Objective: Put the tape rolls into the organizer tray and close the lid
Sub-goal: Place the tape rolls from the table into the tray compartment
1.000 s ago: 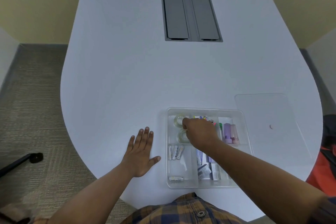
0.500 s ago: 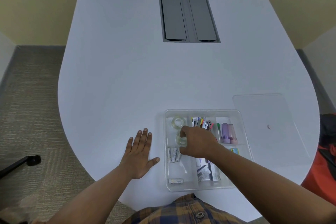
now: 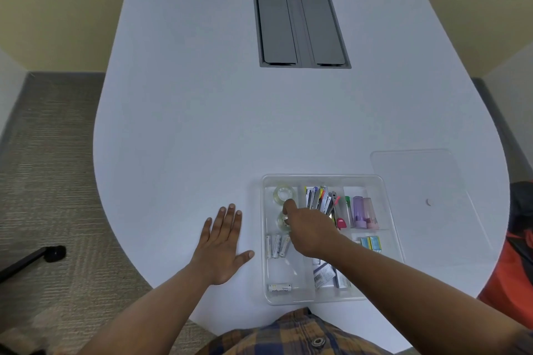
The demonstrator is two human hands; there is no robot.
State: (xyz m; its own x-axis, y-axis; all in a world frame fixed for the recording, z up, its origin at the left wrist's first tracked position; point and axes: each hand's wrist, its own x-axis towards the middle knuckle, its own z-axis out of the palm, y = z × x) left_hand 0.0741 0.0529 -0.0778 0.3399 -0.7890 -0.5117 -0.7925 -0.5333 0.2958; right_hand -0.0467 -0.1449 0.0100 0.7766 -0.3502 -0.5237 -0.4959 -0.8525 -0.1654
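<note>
Two tape rolls (image 3: pixel 283 194) lie in the organizer tray's (image 3: pixel 323 178) far-left compartment. The left hand (image 3: pixel 222 242) rests flat and spread on the table (image 3: pixel 187 124); the right hand (image 3: pixel 310 229) covers the nearer roll, grip indeterminate. The lid (image 3: pixel 418 181) lies detached, right of the tray.

Two bare forearms are seen, uncovered from the lower frame edge up to the wrists. No ring, watch or bracelet is visible on the left hand (image 3: pixel 223 242) or the right hand (image 3: pixel 310 232); the fingernails are kept short and unpainted. A plaid shirt (image 3: pixel 291 336) is worn, checked in mustard yellow and dark navy, with a dark round button (image 3: pixel 318 342) on its front. A dark cuff edge (image 3: pixel 523 340) is glimpsed at the lower right corner
</note>
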